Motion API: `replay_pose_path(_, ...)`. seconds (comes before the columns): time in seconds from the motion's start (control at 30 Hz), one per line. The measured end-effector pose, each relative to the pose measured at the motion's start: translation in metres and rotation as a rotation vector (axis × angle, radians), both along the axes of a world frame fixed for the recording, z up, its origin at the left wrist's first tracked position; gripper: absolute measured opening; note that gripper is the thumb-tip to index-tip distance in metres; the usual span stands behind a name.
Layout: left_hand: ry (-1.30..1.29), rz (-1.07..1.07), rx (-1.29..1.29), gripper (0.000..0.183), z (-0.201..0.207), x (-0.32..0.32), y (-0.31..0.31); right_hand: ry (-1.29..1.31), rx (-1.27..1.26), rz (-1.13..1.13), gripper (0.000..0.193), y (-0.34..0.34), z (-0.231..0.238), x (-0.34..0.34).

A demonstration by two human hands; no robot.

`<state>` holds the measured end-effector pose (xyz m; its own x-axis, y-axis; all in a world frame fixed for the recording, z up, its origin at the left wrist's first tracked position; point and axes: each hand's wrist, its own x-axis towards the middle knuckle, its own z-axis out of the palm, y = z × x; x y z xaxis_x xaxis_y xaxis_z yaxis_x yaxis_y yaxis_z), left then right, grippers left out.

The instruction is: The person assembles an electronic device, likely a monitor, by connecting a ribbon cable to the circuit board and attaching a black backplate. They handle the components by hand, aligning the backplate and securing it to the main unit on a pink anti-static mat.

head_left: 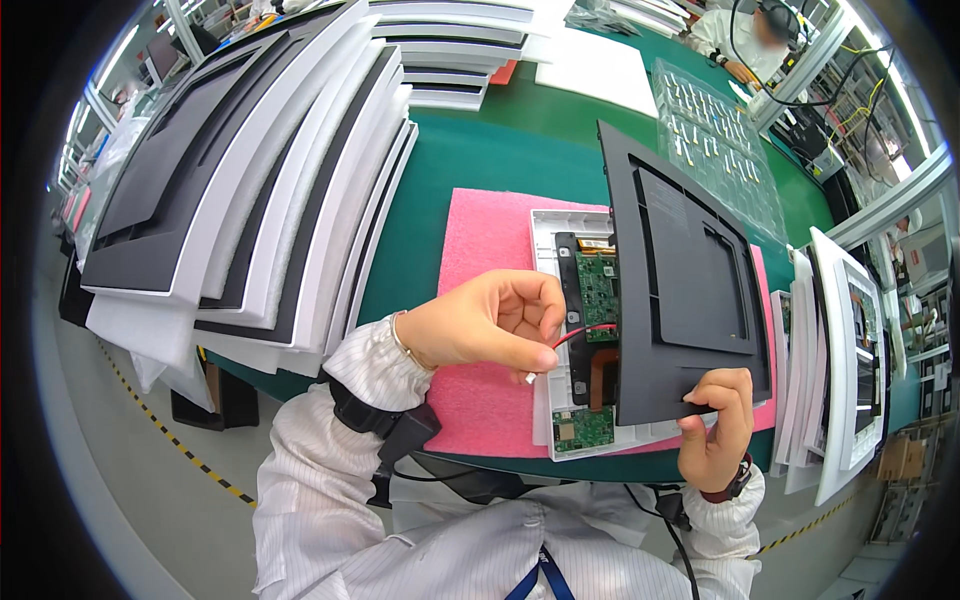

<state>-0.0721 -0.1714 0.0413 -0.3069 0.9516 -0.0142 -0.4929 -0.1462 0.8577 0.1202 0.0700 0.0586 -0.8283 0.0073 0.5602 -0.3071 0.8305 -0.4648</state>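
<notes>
My left hand [492,325] pinches a thin red-and-black cable [580,331] near its small white plug [531,378]. The cable runs toward the black back cover [685,260], which stands tilted over a white-framed device [545,240]. My right hand [718,425] grips the cover's lower right edge between thumb and fingers. Inside the device, left of the cover, show a green circuit board [597,290], a smaller green board [584,430] and a brown flat ribbon [603,378]. The cover hides the rest of the inside. Beneath the device lies a pink foam mat [480,260].
Tall stacks of black-and-white panels [300,200] with foam sheets rise at the left. More panels [450,60] are piled at the back. A clear tray of small parts [710,140] lies far right. White frames [845,360] lean at the right; a co-worker [740,45] sits beyond.
</notes>
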Motion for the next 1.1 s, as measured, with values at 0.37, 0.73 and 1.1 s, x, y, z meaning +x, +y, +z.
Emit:
replay_pose_path(0.37, 0.248, 0.157, -0.073, 0.015, 0.004, 0.012, 0.012, 0.003, -0.01, -0.012, 0.025, 0.0, -0.004, -0.003)
replay_pose_path(0.73, 1.599, 1.024, 0.085, 0.029, -0.001, 0.008, 0.011, 0.037, 0.043, 0.028, 0.025, -0.004, -0.003, -0.006)
replay_pose_path(1.1, 2.163, 1.108, -0.009, 0.017, -0.002, 0.008, 0.011, 0.083, 0.021, 0.085, 0.026, -0.004, 0.003, -0.012)
